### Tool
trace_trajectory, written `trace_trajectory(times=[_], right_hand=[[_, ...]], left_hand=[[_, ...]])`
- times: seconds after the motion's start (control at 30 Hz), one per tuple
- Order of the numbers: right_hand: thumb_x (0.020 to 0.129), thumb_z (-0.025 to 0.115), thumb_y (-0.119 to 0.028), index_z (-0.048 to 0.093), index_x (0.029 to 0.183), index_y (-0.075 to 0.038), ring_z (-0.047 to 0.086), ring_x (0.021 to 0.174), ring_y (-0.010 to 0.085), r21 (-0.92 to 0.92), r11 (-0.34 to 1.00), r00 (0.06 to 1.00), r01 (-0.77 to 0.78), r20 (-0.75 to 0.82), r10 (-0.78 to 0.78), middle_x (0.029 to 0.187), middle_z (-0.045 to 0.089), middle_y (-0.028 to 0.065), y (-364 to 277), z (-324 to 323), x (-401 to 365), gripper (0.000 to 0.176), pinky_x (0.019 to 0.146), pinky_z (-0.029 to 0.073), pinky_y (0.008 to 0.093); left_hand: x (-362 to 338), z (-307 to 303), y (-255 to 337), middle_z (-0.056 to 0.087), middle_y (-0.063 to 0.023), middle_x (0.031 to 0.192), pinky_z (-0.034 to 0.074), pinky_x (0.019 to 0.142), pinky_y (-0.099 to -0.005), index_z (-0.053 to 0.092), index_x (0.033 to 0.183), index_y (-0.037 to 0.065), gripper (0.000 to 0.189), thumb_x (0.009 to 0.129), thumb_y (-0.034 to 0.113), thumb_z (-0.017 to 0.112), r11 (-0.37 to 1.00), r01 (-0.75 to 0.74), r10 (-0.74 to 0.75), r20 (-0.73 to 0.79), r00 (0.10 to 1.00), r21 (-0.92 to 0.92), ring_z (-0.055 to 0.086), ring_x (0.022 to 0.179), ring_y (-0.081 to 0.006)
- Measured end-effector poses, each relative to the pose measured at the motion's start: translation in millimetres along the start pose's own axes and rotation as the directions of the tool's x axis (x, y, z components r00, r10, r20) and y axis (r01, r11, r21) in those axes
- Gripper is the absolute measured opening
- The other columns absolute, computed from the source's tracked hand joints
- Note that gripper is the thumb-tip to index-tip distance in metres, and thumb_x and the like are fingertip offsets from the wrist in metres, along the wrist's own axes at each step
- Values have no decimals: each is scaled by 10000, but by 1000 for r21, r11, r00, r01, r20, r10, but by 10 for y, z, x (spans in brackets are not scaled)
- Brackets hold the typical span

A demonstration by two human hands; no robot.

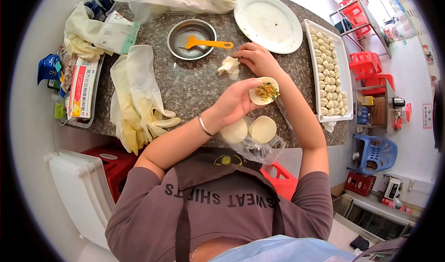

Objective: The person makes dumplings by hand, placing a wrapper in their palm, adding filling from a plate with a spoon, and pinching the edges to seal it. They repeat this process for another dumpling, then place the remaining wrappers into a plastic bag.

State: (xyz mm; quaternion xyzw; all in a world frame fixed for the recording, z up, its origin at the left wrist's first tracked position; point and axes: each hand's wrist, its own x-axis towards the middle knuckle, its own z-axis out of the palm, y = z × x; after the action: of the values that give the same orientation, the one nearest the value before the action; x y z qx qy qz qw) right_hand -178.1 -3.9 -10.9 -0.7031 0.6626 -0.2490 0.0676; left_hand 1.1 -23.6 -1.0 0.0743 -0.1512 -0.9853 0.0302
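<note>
My left hand (234, 99) pinches a round dumpling wrapper (254, 96) at its edge, with its face turned up. A chopped orange and green filling (266, 91) lies in the middle of that wrapper. Farther forward, my right hand (257, 58) rests low over the table with loosely bent fingers apart, their tips right beside a crumpled white tissue (229, 67). Below my left hand, more round wrappers (263, 129) lie in two piles on a clear plastic bag (262, 151) near the table's front edge.
A metal bowl (175, 40) carries an orange-handled brush (208, 43). Beyond my right hand stands a large white plate (269, 21); to the right, a white tray (311, 67) holds rows of pleated dumplings (328, 72). Pale gloves (139, 95) and a red-and-white box (83, 88) lie left.
</note>
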Motion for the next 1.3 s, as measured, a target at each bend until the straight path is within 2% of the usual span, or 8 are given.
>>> trace_trajectory(times=[0.3, 0.37, 0.5, 0.67, 0.73, 0.9, 1.1, 1.3], right_hand=[[783, 673, -60, 688, 900, -60, 615, 807, 250, -88, 995, 998, -37, 50, 42, 858, 634, 74, 64, -107, -136, 118, 747, 500, 350], [791, 676, -49, 690, 887, -38, 630, 766, 214, 67, 972, 973, -227, -30, 229, 846, 649, 75, 40, -176, -217, 98, 716, 502, 315], [818, 657, -32, 694, 936, -13, 619, 781, 132, 245, 886, 896, -394, -114, 430, 874, 669, 65, -131, -473, -383, 126, 705, 487, 263], [816, 656, -55, 693, 927, -21, 642, 776, 191, 294, 896, 893, -333, -207, 399, 876, 674, 92, -419, -569, -542, 122, 722, 504, 296], [830, 641, -34, 689, 953, -7, 634, 808, 165, 195, 945, 948, -261, -132, 289, 909, 675, 80, -362, -511, -500, 134, 729, 496, 280], [799, 678, -70, 692, 953, -12, 631, 778, 179, 163, 915, 928, -369, 5, 374, 898, 674, 98, -14, -244, -267, 165, 718, 500, 293], [787, 666, -70, 682, 875, -25, 646, 773, 270, -104, 979, 982, -175, 49, 180, 855, 654, 119, 27, -147, -111, 100, 714, 509, 356], [794, 658, -63, 680, 869, -26, 639, 761, 261, -71, 964, 961, -257, 87, 263, 843, 653, 114, -8, -270, -157, 87, 710, 506, 340]], left_hand=[[18, -41, -36, 590, -133, 1193, 483, 975, -361, 491, 1228, -41, 346, 962, 180, 476, 999, -39, 40, -28, 999, 5, 588, 1106, -204], [22, -49, -38, 588, -130, 1194, 480, 978, -363, 486, 1233, -41, 350, 961, 178, 476, 999, -52, 53, -45, 998, 12, 587, 1107, -206], [27, -19, -42, 574, -136, 1210, 468, 991, -379, 480, 1239, -43, 357, 966, 186, 461, 997, -73, 74, -123, 990, 13, 572, 1125, -219], [31, -20, -66, 590, -121, 1165, 499, 930, -361, 510, 1211, -32, 335, 974, 198, 453, 995, -103, 101, -154, 983, -8, 597, 1072, -199], [32, -31, -93, 587, -124, 1170, 501, 929, -365, 509, 1208, -32, 332, 975, 197, 451, 997, -82, 80, -149, 986, -4, 597, 1075, -203], [45, -93, -108, 561, -161, 1217, 475, 989, -394, 461, 1230, -47, 342, 971, 173, 426, 996, -85, 87, -133, 987, 25, 572, 1134, -249], [39, -86, -76, 561, -160, 1218, 478, 988, -399, 453, 1239, -53, 348, 970, 168, 440, 995, -104, 103, -137, 985, -5, 571, 1136, -250], [43, -110, -63, 561, -156, 1218, 478, 986, -399, 454, 1241, -53, 349, 972, 169, 437, 990, -139, 134, -163, 978, -18, 572, 1131, -244]])
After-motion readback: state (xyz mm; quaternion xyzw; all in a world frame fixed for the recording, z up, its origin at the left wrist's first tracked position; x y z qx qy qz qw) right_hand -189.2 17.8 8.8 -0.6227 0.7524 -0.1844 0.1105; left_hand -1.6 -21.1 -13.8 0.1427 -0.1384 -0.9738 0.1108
